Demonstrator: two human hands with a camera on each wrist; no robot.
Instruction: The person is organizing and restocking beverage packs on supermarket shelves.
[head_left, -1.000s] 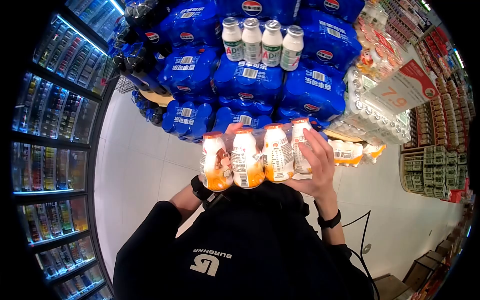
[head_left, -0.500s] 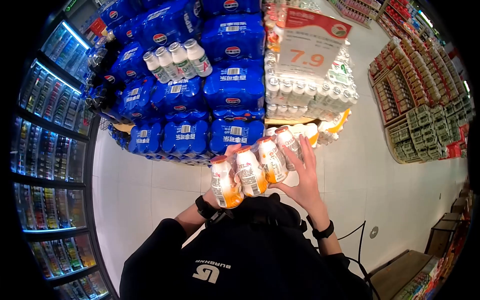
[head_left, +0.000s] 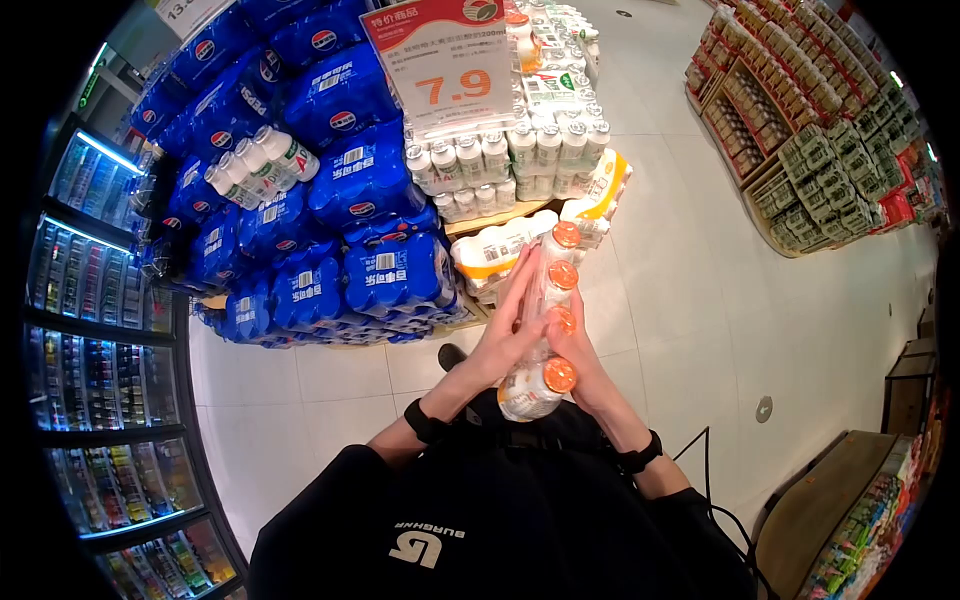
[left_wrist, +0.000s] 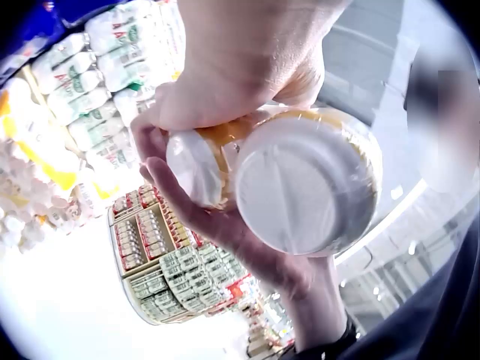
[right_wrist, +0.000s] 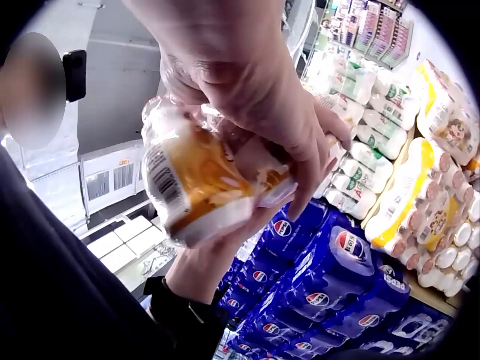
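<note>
A plastic-wrapped row of several white bottles [head_left: 537, 390] with orange caps and orange lower labels is held between both hands, in front of the body. The left hand [head_left: 502, 335] grips its left side and the right hand [head_left: 582, 365] its right side, thumbs near the caps. Seen in the left wrist view, the round white base of one bottle [left_wrist: 296, 184] faces the camera, with the left hand [left_wrist: 240, 71] wrapped over the pack. In the right wrist view, the right hand [right_wrist: 247, 82] curls over the wrapped bottles [right_wrist: 191, 180], whose barcode shows.
Blue cola packs [head_left: 398, 275] are stacked at the left, with a white four-bottle pack [head_left: 262, 165] on top. A price sign [head_left: 445, 75] stands above white bottle packs [head_left: 460, 165]. Yellow-banded packs [head_left: 500, 245] sit low beside the hands. Coolers line the left; another display [head_left: 790, 130] stands right.
The held pack has turned from lying sideways to pointing away from the body, its caps now facing up. The view has shifted right, and the hands have come closer together.
</note>
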